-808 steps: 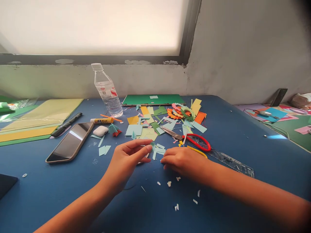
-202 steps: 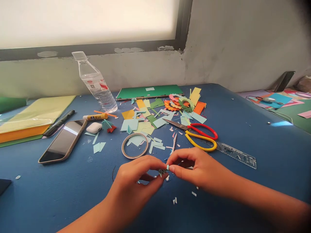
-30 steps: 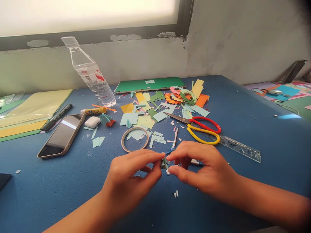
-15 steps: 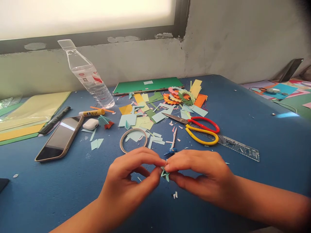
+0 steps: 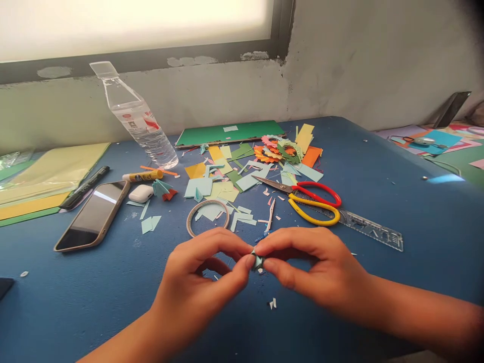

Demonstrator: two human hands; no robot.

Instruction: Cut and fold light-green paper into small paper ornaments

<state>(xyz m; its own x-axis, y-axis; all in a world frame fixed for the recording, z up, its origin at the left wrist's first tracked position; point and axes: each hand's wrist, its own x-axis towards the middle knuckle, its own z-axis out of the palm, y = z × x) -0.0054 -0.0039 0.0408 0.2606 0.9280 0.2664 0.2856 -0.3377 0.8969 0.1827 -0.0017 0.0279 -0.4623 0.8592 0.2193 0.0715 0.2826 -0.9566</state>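
Observation:
My left hand (image 5: 200,280) and my right hand (image 5: 313,269) meet just above the blue table (image 5: 378,212), fingertips pinched together on a tiny folded piece of light-teal paper (image 5: 257,261). Most of the piece is hidden between thumbs and forefingers. A roll of clear tape (image 5: 208,218) lies just beyond my left hand. Red-and-yellow scissors (image 5: 310,200) rest beyond my right hand, on a clear ruler (image 5: 372,233). Small white paper bits (image 5: 272,303) lie under my hands.
Coloured paper scraps (image 5: 242,174) litter the table's middle, with a green card (image 5: 230,133) behind. At left lie a phone (image 5: 93,214), earbud case (image 5: 141,193), glue stick (image 5: 143,176), black marker (image 5: 83,187), water bottle (image 5: 136,121) and stacked paper sheets (image 5: 45,176). More craft papers sit far right (image 5: 446,143).
Both hands have lifted slightly and closed tighter on the teal piece, which now shows less between the fingertips. Everything on the table stays where it was.

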